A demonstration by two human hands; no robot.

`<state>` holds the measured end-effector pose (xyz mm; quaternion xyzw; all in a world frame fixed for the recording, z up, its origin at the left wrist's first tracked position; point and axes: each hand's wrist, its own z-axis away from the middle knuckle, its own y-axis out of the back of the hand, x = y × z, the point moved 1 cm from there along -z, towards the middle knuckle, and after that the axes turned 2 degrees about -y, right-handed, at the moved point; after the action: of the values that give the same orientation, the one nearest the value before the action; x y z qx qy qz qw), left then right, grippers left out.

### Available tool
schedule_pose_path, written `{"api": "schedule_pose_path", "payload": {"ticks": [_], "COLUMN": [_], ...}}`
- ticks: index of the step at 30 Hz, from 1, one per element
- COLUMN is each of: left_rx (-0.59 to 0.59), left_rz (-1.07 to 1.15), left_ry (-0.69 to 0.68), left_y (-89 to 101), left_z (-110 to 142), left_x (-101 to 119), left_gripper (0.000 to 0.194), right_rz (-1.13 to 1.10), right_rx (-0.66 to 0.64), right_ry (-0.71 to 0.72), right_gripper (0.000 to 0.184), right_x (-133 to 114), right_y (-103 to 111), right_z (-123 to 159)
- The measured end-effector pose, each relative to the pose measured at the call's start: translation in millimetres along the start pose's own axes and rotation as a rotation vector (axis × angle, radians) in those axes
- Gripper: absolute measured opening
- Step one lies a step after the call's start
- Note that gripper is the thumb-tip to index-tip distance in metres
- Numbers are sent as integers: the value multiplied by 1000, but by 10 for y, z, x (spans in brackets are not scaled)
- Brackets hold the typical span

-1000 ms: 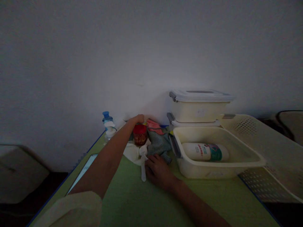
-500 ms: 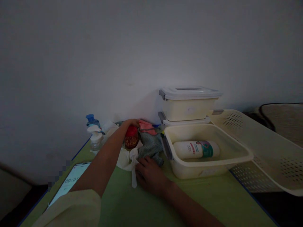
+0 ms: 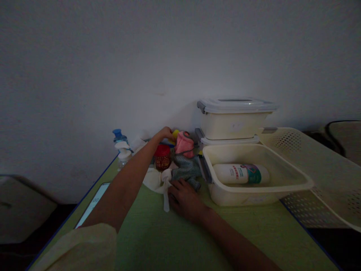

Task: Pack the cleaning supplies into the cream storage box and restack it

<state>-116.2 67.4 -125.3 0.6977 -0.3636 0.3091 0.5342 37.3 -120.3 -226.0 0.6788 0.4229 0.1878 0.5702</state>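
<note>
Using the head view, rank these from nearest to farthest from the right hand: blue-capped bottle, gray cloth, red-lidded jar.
1. Gray cloth: just beyond the right hand.
2. Red-lidded jar: ahead and to the left.
3. Blue-capped bottle: farther left, past the jar.

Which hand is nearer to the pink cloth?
Left. The left hand is close to the pink cloth, on its left; the right hand is farther away, by the gray cloth.
</note>
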Motion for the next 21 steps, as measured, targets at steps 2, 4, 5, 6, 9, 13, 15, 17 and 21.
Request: {"api": "schedule_pose_path", "payload": {"ticks": [2,4,5,6,9,13,15,17,21], "left_rx": [42,121,167,211,280,239,235,233,214], "left_rz": [-19,-17,20,69,383,484,433,352,226], "left_ry": [45,59,50,37,-37,-29,-7,-3,-9], "left_y": [68,141,173,202,264,348,412,476,559], "left_z": [11,114,198,299,629,920,981,1014,1054], "left_x": [-10,-26,-37,-50,-96,-151,-160,-157,-151], "left_gripper": [28,30,32,35,42,49,48,44,45], "right_rz": [-11,-15,-14,-14,-14,-25,-32,-40,-53], "right_rx": [5,6,6,4,-9,-10,-8,-10,-25], "right_ry": [0,1,-1,-4,-8,1,6,0,-25], "right_gripper": [12,11,11,10,10,9,9,9,10], "right_x": [-2,-6,-8,-9,-8,4,7,5,-6], "right_y": [1,3,4,5,5,-3,-5,-2,13], "right_z": [-4,-8,-10,-11,-12,-11,-11,-12,-21]}}
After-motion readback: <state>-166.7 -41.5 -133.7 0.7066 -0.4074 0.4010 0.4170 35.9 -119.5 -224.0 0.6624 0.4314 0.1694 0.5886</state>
